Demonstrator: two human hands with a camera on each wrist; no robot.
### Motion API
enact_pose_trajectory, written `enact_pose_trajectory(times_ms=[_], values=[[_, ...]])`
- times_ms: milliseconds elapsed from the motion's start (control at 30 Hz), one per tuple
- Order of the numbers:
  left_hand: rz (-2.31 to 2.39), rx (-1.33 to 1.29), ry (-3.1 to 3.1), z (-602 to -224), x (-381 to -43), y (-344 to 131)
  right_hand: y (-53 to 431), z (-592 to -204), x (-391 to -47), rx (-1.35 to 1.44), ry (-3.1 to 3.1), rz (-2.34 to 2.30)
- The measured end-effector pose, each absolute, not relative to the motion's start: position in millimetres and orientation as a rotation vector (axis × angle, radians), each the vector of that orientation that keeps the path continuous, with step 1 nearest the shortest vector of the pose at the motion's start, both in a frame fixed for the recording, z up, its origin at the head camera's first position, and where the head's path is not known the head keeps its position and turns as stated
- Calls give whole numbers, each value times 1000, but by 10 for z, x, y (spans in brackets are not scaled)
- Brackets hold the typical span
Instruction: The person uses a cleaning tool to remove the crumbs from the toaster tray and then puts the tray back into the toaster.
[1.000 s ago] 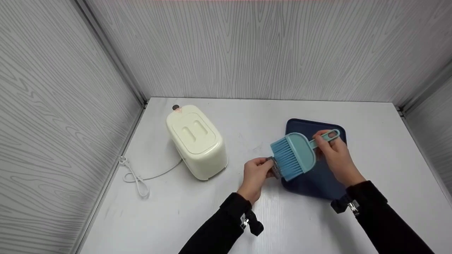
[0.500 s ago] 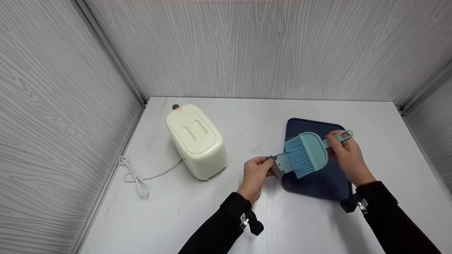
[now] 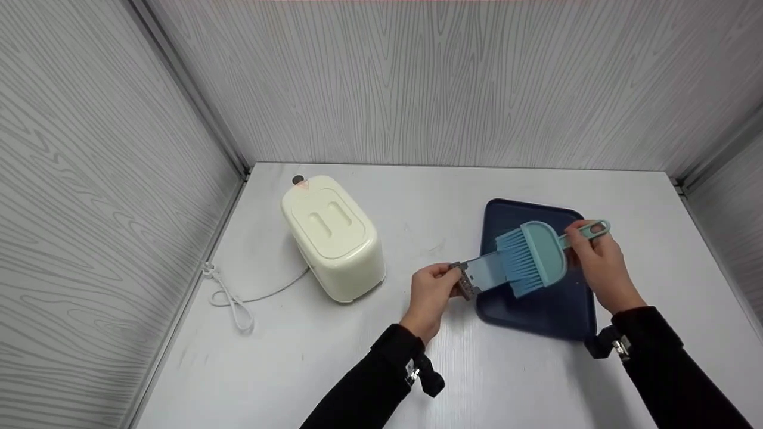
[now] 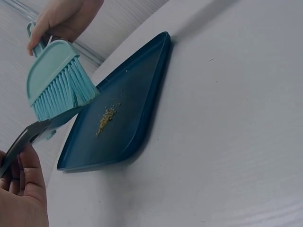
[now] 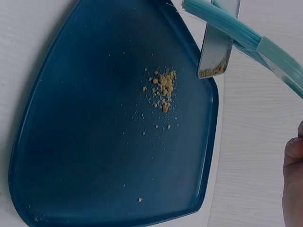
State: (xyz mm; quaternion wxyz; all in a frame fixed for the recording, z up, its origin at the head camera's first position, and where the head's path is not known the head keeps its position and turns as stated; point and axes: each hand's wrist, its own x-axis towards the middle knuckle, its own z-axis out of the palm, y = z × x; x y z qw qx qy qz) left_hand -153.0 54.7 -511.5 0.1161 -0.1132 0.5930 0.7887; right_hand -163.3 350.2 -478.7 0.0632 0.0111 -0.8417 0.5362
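the left hand [image 3: 430,295] pinches the thick end of a slim tray [image 3: 485,271], its far part over the navy tray [image 3: 506,313]; the right hand [image 3: 605,271] grips the brush [image 3: 546,253] by its handle. the slim tray seems light, stiff, probably slick, best pinched there.

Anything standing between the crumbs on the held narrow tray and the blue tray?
Nothing visible. The crumbs lie at the end of the narrow tray, the blue tray is below, and the brush is above, not between. Any raised lip there is unclear.
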Motion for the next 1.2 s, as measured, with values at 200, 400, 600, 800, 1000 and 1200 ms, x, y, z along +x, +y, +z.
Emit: enact_pose_trajectory(times_ms=[200,400,600,800,1000,1200], values=[[2319,-317,1744,-5110,-1525,535,3578,-4814,-1619,11,-2557,1565],[2332,-313,1729,-5107,-1532,536,3629,-4842,-1601,-47,-2560,1502],[2328,-314,1743,-5121,-1537,543,3540,-4726,-1505,-85,-2560,1463],[2325,-312,1749,-5112,-1532,534,3613,-4829,-1547,-108,-2568,1426],[2336,-296,1750,-5112,-1532,510,3753,-4926,-1573,-112,-2547,1402],[2358,-292,1742,-5117,-1531,514,3742,-4894,-1561,-130,-2504,1376]])
